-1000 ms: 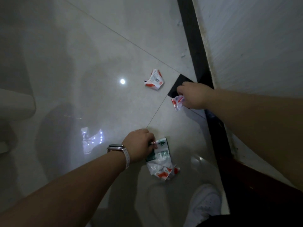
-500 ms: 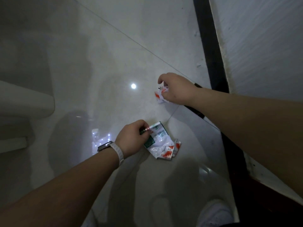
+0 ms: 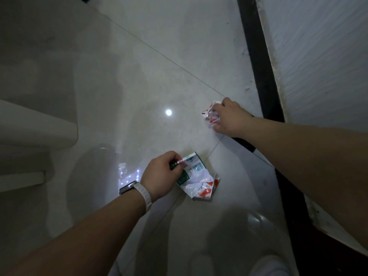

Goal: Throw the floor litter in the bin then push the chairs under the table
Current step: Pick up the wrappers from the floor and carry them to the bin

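On the glossy pale tiled floor [image 3: 139,86], lower centre, the left hand [image 3: 161,174] pinches a crumpled green-and-white plastic wrapper [image 3: 196,176]; right of centre, the right hand [image 3: 231,118] curls round a smaller red-and-white crumpled wrapper [image 3: 211,114]. Firm both grips before lifting. Bin and chairs are out of frame.

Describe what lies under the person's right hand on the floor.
Crumpled red-and-white wrappers stick out beneath the right hand, which grips them. The hand covers the rest, so their number cannot be told.

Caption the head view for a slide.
Left hand grips green wrapper, right hand grips red wrapper, near tiled floor.
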Available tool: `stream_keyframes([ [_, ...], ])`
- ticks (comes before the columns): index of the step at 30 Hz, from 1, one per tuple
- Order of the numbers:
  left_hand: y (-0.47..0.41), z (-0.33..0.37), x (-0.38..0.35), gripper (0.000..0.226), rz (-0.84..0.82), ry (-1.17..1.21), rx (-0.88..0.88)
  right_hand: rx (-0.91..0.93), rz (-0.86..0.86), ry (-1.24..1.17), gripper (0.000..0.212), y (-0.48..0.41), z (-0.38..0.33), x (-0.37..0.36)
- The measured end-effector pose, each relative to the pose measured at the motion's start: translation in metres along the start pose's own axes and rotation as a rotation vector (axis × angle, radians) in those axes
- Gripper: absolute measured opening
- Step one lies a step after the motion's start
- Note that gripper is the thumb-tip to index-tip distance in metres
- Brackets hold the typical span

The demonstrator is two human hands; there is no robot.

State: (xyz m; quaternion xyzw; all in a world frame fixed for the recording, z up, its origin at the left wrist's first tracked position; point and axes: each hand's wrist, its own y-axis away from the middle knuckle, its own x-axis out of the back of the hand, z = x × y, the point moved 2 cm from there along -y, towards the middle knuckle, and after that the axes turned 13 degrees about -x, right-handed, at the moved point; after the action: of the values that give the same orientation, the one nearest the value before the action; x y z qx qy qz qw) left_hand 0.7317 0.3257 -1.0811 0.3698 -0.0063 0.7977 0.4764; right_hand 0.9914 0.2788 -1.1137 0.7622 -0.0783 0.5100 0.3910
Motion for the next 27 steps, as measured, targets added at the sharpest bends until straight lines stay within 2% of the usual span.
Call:
stream_keyframes([
  [5,0.002,0.007,-0.001,0.009,0.011,0.037,0.005,0.002,-0.033,0.086,0.029,0.006,0.003,-0.002],
  [11,-0.001,0.010,0.008,0.007,0.060,0.072,0.054,0.013,-0.083,0.005,0.012,0.009,0.001,0.010],
  [15,-0.007,0.018,0.021,0.013,0.112,0.098,0.061,0.002,-0.055,-0.151,0.021,0.021,-0.011,0.024],
  [18,-0.001,0.037,0.043,0.011,0.192,0.217,0.115,-0.019,-0.052,-0.246,0.021,0.048,-0.025,0.041],
  [22,0.024,0.089,0.102,0.009,0.325,0.380,0.171,-0.051,-0.037,-0.322,0.023,0.099,-0.052,0.085],
  [27,0.072,0.158,0.192,0.010,0.358,0.431,0.203,-0.067,-0.010,-0.449,0.032,0.169,-0.098,0.175],
])
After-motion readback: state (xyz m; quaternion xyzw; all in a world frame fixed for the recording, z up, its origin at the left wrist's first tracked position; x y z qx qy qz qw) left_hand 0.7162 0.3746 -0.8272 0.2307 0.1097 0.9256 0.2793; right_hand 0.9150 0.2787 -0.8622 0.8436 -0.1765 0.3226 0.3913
